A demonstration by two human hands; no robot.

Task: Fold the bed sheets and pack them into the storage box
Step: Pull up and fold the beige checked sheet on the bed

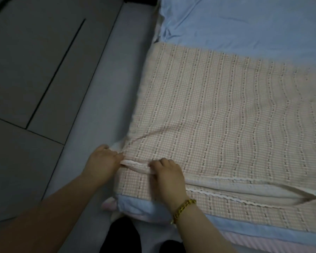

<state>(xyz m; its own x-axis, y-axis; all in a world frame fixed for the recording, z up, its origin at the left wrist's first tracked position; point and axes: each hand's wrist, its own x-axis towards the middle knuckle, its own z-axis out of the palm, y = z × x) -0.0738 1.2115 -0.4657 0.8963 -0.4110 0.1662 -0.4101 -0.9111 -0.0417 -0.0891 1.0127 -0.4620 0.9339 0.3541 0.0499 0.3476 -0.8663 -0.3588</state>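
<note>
A pink-and-cream checked sheet point(217, 110) with wavy stitched lines lies partly folded on the bed, its lace-trimmed edge running along the near side. My left hand point(103, 161) pinches the sheet's near-left corner edge. A hand's width to the right, my right hand point(167, 173), with a gold bracelet on the wrist, grips the same folded edge with curled fingers. A light blue sheet point(244, 21) lies under it and shows at the far side and along the near edge. No storage box is in view.
The grey padded bed frame point(106, 92) runs along the left of the mattress. Beyond it is a grey tiled floor point(26, 70). Dark clothing of mine point(122, 238) shows at the bottom edge. A pink striped layer point(263, 241) peeks out under the blue one.
</note>
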